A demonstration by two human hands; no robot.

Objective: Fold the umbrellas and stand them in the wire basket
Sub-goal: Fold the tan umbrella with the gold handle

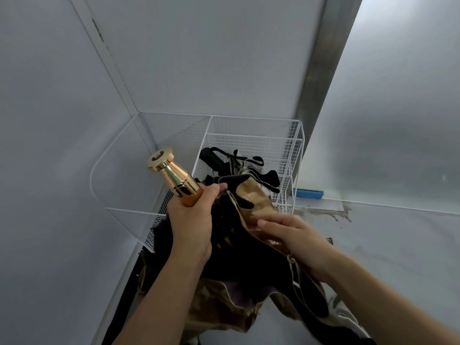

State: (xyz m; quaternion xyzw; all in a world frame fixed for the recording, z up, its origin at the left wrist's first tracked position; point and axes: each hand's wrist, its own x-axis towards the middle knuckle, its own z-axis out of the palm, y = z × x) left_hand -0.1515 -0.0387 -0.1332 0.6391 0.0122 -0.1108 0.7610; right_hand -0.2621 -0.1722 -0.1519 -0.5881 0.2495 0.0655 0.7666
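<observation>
White walls meet in a corner, with a metal strip to the right. The wire basket sits on the floor in that corner, just beyond both hands. Its right compartment holds dark folded umbrellas; the rounded left compartment looks freer.

The gold-handled umbrella is in hand and not in the basket. Its canopy is loose and bunched, black and gold. Its long axis is tilted, with the gold handle up and away over the basket's left side and the canopy trailing down toward the person.

The left hand is wrapped around the base of the handle and is nearer the basket. The right hand has fingers nearly straight, flat on the gold fabric; the thumb is hidden.

Judgement: folding is unfinished, so the fabric needs gathering before standing it. The stored umbrellas and the wire divider crowd the right side. A blue object lies behind the basket, out of the way.
</observation>
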